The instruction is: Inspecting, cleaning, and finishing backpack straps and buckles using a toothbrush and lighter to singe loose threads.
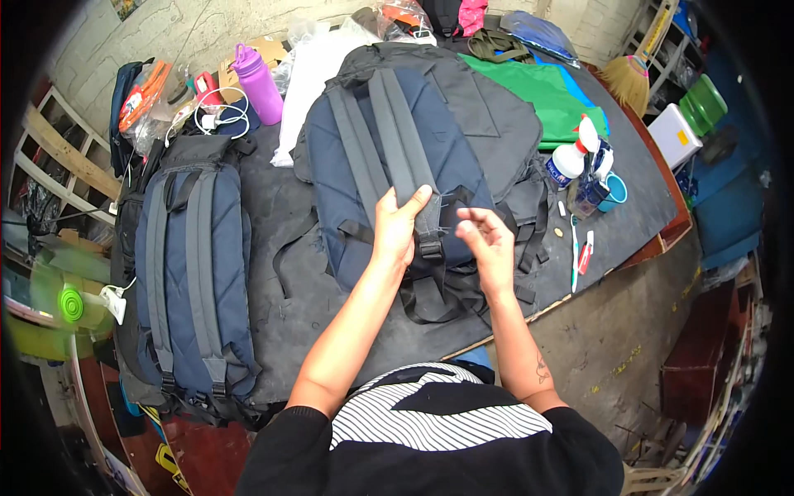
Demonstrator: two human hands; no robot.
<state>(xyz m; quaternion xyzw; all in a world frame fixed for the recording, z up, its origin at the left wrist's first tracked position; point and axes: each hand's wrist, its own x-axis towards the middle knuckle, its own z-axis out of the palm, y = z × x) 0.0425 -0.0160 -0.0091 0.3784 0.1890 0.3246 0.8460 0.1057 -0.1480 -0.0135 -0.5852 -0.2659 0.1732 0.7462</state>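
A navy blue backpack (459, 157) with grey shoulder straps lies back side up on the dark table in front of me. My left hand (395, 230) grips the lower end of one grey shoulder strap (403, 136), thumb on top, just above a black buckle (430, 247). Thin pale loose threads show along the strap's edge there. Just right of the strap, my right hand (490, 245) is curled, thumb and fingertips close together. Whether a thread is between them is too small to see. Black webbing hangs below the buckle.
A second blue and grey backpack (222, 273) lies to the left. Behind stand a purple bottle (260, 87) and a white cable (240, 107). At right are a spray bottle (569, 159), a light blue cup (614, 192), a toothbrush (575, 256) and a small red-and-white tool (586, 252). Green fabric (529, 91) lies behind.
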